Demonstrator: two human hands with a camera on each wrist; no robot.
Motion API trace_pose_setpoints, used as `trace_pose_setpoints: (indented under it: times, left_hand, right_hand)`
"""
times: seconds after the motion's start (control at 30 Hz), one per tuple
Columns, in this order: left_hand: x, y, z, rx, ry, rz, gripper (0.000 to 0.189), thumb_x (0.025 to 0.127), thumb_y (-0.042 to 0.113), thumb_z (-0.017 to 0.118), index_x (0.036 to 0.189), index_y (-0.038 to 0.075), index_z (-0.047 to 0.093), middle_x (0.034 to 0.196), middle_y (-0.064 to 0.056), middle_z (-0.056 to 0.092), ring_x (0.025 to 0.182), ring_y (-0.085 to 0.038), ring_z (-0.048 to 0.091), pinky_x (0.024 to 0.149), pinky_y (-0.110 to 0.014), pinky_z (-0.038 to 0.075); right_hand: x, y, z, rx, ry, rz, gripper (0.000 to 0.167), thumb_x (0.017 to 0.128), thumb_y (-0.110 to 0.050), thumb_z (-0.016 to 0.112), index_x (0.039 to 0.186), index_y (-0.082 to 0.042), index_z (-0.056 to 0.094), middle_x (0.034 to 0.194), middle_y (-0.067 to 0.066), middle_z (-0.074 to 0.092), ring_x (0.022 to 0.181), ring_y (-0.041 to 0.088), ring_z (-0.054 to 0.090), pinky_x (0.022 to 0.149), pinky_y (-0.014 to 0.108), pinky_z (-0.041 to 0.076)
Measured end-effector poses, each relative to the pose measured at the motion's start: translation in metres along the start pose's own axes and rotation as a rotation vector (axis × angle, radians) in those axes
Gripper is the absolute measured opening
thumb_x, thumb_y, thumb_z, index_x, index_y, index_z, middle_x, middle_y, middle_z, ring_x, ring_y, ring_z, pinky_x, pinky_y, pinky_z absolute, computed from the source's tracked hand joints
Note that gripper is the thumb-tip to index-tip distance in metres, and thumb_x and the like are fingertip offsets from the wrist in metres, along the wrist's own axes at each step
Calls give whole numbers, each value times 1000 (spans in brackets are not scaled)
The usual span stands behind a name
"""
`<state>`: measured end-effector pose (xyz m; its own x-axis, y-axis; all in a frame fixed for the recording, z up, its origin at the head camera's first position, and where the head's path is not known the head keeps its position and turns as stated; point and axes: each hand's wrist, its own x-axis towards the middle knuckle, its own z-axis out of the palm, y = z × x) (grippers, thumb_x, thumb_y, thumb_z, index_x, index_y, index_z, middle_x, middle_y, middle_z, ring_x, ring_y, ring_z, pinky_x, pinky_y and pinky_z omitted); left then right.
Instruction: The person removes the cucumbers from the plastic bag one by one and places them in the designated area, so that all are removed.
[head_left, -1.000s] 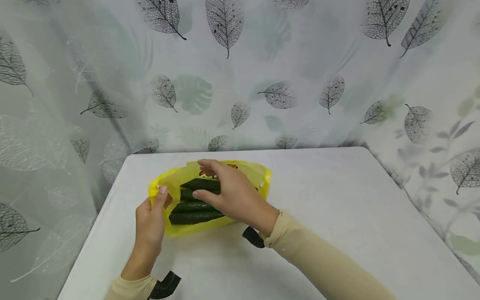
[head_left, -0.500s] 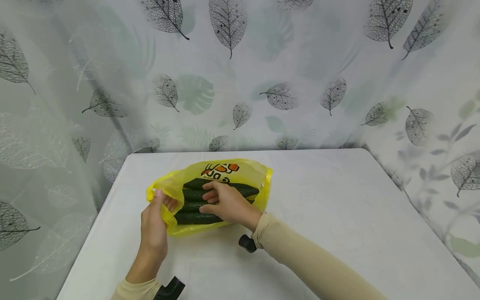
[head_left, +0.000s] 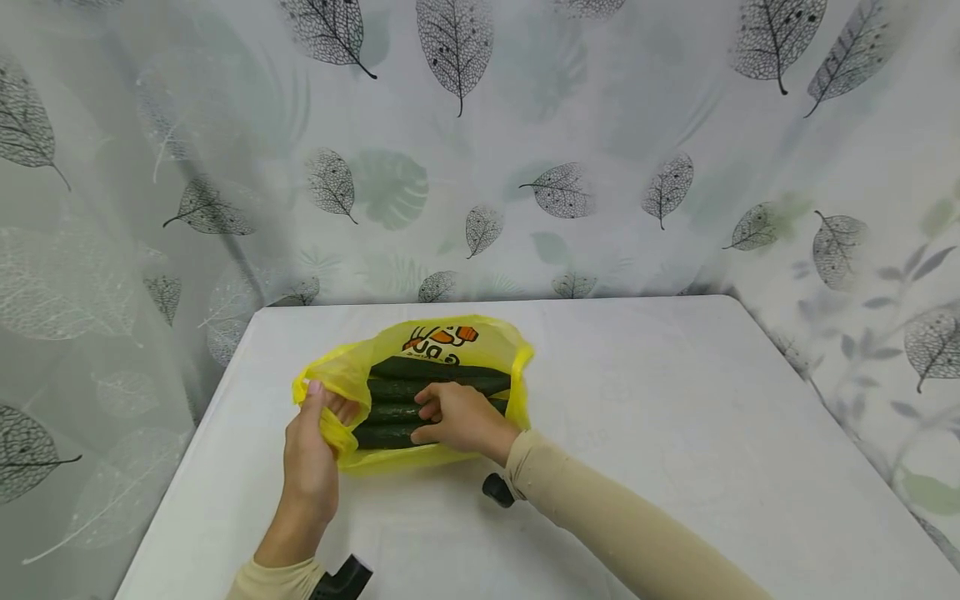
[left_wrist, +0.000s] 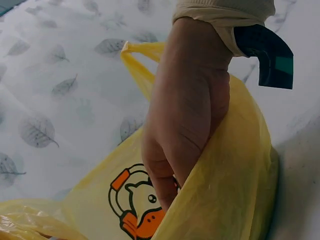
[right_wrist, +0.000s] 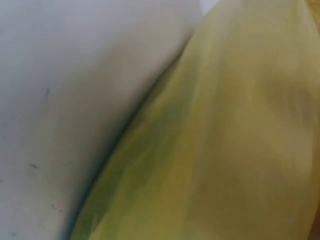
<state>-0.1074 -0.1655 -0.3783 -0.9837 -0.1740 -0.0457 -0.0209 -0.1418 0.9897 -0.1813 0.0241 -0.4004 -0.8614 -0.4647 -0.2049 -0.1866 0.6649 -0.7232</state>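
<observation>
A yellow plastic bag lies on its side on the white table, its mouth facing me. Inside it, several dark green cucumbers lie side by side. My left hand grips the left edge of the mouth, thumb outside and fingers inside. In the left wrist view the fingers of the left hand go behind the yellow film, by a printed cartoon duck. My right hand reaches into the mouth over the cucumbers, fingers bent, thumb apart from them. The right wrist view shows mostly bag film.
The white table spreads around the bag. Behind and at both sides hangs a leaf-patterned curtain. A dark wrist mount sits at the left sleeve and another dark mount at the right sleeve.
My right hand has come down from above the bag's mouth to the cucumbers, its fingers bending. The left hand keeps its grip on the bag's edge and has shifted slightly right.
</observation>
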Motion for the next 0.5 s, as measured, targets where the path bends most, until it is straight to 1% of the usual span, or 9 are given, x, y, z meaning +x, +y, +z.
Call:
trace_pose_setpoints:
  times: [0.17,0.33,0.5]
  left_hand:
    - [0,0,0,16,-5,-1,72,109,52,21,146,-7,37,152,-14,42,142,-26,38,120,-40,25]
    - [1,-1,0,7,-3,1,72,109,53,21,144,-7,39,149,-15,44,139,-25,42,119,-38,28]
    - [1,0,0,-4,-11,7,72,109,53,21,144,-7,38,149,-14,44,139,-25,42,119,-38,28]
  right_hand:
    - [-1,4,5,-86,-18,23,53,86,-30,84,131,-11,65,116,0,68,105,17,63,88,30,53]
    - [-1,6,8,-181,-36,17,53,86,-33,83,131,-12,66,120,1,68,109,19,63,93,33,53]
    - [1,6,9,-228,-58,11,55,86,-33,83,134,-11,65,124,2,67,114,18,62,96,33,52]
